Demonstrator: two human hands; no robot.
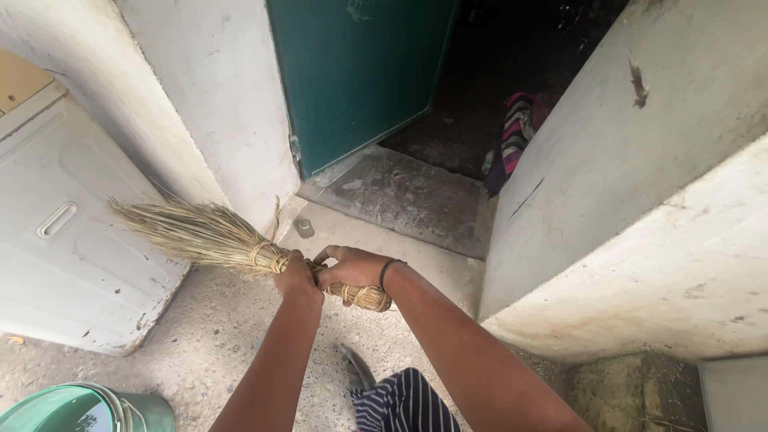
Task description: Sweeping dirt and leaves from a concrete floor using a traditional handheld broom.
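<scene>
A short straw hand broom [204, 234] is held level in front of me, its bristles fanning out to the left and its bound handle end pointing right. My left hand [297, 278] grips the handle near the bristle binding. My right hand [352, 268], with a dark band at the wrist, is wrapped around the handle just to the right, close to the tied end [370, 298]. Both hands touch each other on the handle.
A white appliance [72, 240] stands at the left against a white wall. A green door [360, 72] hangs open onto a dark room with a striped cloth [512, 136] on the floor. A concrete wall [640, 200] is at the right, a green bucket [88, 408] bottom left.
</scene>
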